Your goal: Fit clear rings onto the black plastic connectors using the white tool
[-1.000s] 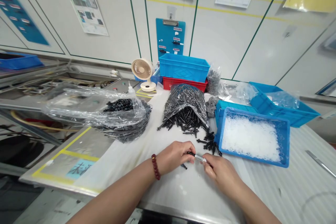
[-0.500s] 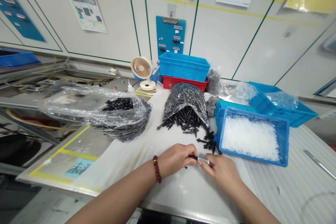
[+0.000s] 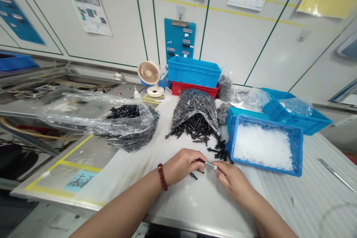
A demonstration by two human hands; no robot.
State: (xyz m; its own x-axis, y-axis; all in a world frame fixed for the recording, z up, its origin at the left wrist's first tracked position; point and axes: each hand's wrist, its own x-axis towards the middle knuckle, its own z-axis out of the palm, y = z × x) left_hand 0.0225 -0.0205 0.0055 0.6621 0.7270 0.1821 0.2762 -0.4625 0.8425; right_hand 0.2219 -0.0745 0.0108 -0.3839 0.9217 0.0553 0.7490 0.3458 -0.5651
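My left hand (image 3: 182,165), with a beaded bracelet on the wrist, is closed around a slim black plastic part (image 3: 200,160). From the right, my right hand (image 3: 232,176) pinches a short silver tube-shaped tool (image 3: 210,165), whose far end meets the black part. Whether the part goes inside the tube, I cannot tell. Under my left fingers a loose black part (image 3: 193,176) lies on the table. Beyond the hands, black parts (image 3: 198,126) spill from a clear plastic bag. Small white plastic rings (image 3: 262,145) fill a blue bin (image 3: 298,152) on the right.
A second bag of black parts (image 3: 125,111) lies to the left. Behind are a small fan (image 3: 150,74), a blue crate (image 3: 194,70) on a red one (image 3: 192,89), and another blue crate (image 3: 318,121). Metal tweezers (image 3: 336,174) lie at the right.
The silver tool now shows more between my hands, meeting the black part. My left hand has shifted slightly, and a loose black part shows more fully beneath it. The view has moved slightly.
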